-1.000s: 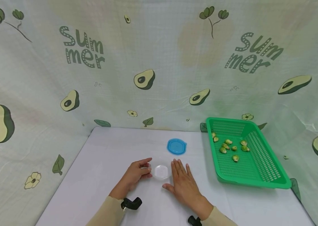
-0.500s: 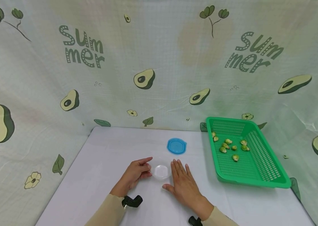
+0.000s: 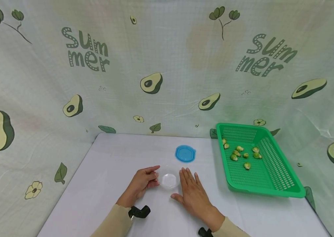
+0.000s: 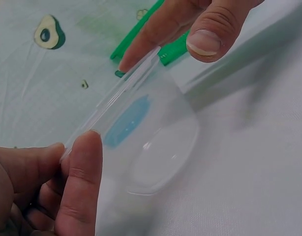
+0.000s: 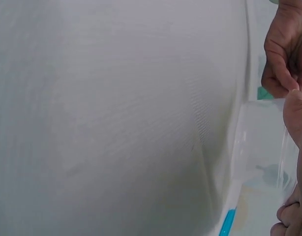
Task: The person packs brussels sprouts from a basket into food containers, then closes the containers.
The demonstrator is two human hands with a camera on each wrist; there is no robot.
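Observation:
A clear, round plastic container (image 3: 169,180) stands on the white table in the head view, its bottom showing as a pale disc. At its left side my left hand (image 3: 140,184) pinches the rim; the left wrist view shows thumb and fingers on the edge of the container (image 4: 166,157). My right hand (image 3: 192,194) lies on the opposite side with its fingers straight, and in the left wrist view a fingertip meets the rim. Beyond the container a blue lid (image 3: 185,153) lies flat on the table.
To the right, a green slotted basket (image 3: 264,181) holds several Brussels sprouts (image 3: 247,165) on its floor. A light curtain (image 3: 179,59) printed with avocados hangs behind and beside the white table (image 3: 125,149).

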